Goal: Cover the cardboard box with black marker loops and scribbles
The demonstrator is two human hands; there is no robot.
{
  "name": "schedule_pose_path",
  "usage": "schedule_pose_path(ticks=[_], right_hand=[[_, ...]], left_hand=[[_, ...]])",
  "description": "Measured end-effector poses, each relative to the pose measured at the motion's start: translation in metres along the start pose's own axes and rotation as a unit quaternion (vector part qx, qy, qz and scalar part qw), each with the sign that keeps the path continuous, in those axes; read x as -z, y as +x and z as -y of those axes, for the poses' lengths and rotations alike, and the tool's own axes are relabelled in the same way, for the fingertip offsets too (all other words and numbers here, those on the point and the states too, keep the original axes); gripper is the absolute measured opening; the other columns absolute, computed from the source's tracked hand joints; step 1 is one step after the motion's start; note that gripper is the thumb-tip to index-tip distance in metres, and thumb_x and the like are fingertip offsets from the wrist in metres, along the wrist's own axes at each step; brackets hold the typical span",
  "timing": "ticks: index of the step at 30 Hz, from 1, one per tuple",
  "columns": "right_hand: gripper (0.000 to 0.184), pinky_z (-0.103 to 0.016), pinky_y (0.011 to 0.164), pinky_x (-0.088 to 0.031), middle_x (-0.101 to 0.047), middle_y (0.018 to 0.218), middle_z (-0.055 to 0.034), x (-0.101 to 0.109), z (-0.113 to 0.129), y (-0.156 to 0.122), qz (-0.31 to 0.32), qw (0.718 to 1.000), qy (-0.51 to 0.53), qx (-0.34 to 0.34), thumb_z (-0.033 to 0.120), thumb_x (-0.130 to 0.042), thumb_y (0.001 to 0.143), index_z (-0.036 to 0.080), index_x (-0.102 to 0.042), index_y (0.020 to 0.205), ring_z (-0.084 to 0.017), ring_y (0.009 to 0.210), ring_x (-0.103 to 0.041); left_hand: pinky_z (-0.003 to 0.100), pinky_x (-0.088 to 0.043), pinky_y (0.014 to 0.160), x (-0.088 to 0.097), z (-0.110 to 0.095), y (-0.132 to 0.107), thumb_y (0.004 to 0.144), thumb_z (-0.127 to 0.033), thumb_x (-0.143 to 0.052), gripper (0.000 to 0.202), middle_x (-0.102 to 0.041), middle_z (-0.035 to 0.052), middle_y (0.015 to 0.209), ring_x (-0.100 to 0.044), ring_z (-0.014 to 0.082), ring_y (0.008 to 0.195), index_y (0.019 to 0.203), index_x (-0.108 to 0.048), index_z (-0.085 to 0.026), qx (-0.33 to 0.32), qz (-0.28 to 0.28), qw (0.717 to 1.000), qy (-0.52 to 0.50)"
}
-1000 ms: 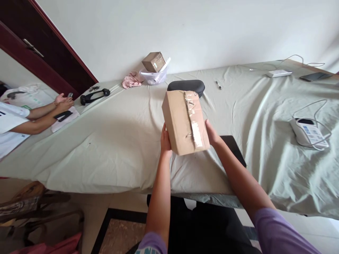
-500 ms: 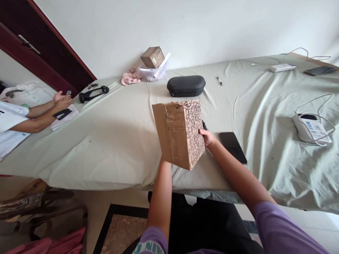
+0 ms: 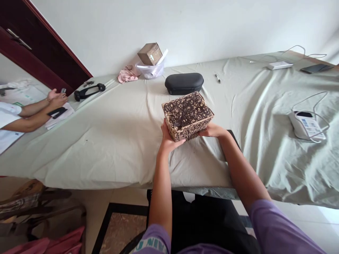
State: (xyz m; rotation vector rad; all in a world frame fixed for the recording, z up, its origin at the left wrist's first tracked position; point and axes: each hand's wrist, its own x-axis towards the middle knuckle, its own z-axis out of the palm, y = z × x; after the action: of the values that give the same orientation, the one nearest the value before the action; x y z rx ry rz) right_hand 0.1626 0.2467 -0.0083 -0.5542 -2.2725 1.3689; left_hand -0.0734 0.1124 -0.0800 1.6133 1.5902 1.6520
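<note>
Sheet-covered table [image 3: 106, 155], pale green, set against a white wall; dark red door [image 3: 39, 46] at far left.

Item one: cardboard box [image 3: 187, 116], top and sides covered in dark brown scribble, held flat near the table's near edge, about midway along it. Left hand [image 3: 169, 139] cups its near left corner; right hand [image 3: 212, 130] lies against its right end, both clamped on the box from opposite sides. Whether the box touches the sheet cannot be told.

Just right of the right hand: dark tablet [image 3: 232, 132], partly behind the forearm. Beyond the box: black glasses case [image 3: 184, 84], pen [image 3: 217, 78] to its right. Farther back: clear plastic tub [image 3: 149, 71] holding a small carton [image 3: 149, 54], pink cloth [image 3: 128, 74] beside it.

Right side: white label printer [image 3: 305, 126] with cable, white charger [image 3: 279, 65], black phone [image 3: 316, 68].

Left side: black handle [image 3: 88, 91]; co-worker's hands [image 3: 57, 100] near a black clip [image 3: 57, 113] on white paper [image 3: 59, 118].
</note>
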Motion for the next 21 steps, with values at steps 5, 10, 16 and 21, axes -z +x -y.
schedule_pose_path(ticks=[5, 10, 16, 21], right_hand=[[0.065, -0.068, 0.124, -0.037, -0.059, 0.156, -0.0177, 0.012, 0.013, -0.03, -0.165, 0.933, -0.289, -0.138, 0.028, -0.065, 0.08, 0.022, -0.062, 0.145, -0.045, 0.146, -0.051], [0.08, -0.075, 0.102, -0.048, -0.059, 0.142, -0.0385, 0.007, 0.028, -0.093, -0.224, 0.775, -0.367, -0.463, 0.062, -0.07, 0.087, 0.009, -0.056, 0.144, -0.059, 0.133, -0.057], [0.075, -0.059, 0.094, -0.058, -0.069, 0.126, -0.0327, -0.006, 0.02, -0.124, -0.245, 0.779, -0.321, -0.479, 0.062, -0.078, 0.078, 0.008, -0.06, 0.127, -0.049, 0.123, -0.067], [0.037, -0.043, 0.069, -0.061, -0.073, 0.076, -0.0064, -0.017, 0.015, -0.129, -0.348, 0.874, 0.045, -0.337, 0.05, -0.084, 0.069, 0.021, -0.068, 0.087, -0.029, 0.075, -0.07]], left_hand=[[0.058, -0.039, 0.131, 0.0, -0.005, 0.003, 0.056, -0.028, -0.103, 0.146, -0.024, 0.0182, 0.168, -0.039, 0.0374, 0.159, 0.168, -0.009, -0.034, -0.014, -0.021, 0.999, 0.031], [0.057, -0.041, 0.13, -0.002, -0.009, 0.004, 0.061, -0.028, -0.099, 0.137, -0.025, 0.0162, 0.169, -0.037, 0.0368, 0.16, 0.168, -0.013, -0.036, -0.03, -0.01, 0.999, -0.002], [0.056, -0.032, 0.134, -0.005, -0.008, 0.005, 0.059, -0.03, -0.101, 0.137, -0.025, 0.0175, 0.167, -0.032, 0.0403, 0.161, 0.167, -0.016, -0.032, -0.057, -0.007, 0.998, -0.021], [0.056, -0.032, 0.134, -0.006, -0.009, 0.006, 0.057, -0.031, -0.102, 0.135, -0.027, 0.0182, 0.164, -0.033, 0.0422, 0.159, 0.166, -0.022, -0.029, -0.054, -0.013, 0.998, -0.039]])
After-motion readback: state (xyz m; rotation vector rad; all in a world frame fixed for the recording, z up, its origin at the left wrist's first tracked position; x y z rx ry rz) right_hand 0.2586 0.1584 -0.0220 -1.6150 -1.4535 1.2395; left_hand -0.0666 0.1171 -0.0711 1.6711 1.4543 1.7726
